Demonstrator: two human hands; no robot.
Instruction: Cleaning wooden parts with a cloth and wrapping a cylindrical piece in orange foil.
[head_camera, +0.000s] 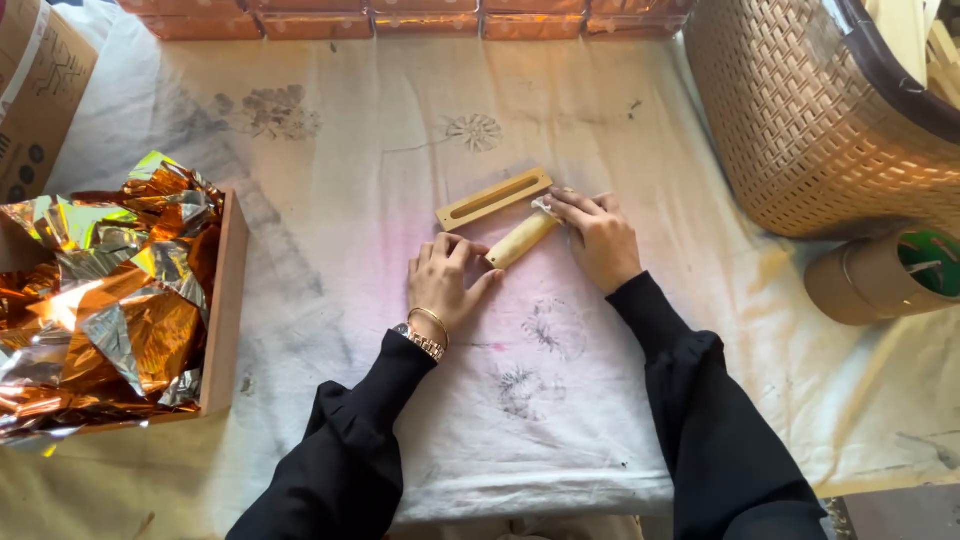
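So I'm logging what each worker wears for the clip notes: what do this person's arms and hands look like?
Both arms are in long, loose black sleeves reaching the wrists. The left hand is bare, with a thin gold bangle and a metal-band wristwatch at the wrist. The right hand is bare, with no jewellery visible. No gloves.

I have open cloth on the table ahead of my hands, up to the row of orange boxes along the far edge. On my left, the wooden tray heaped with crumpled foil blocks the way, with a cardboard box behind it. On my right, the woven basket and a cardboard tube close off that side, and the slotted wooden block lies just beyond my fingers.
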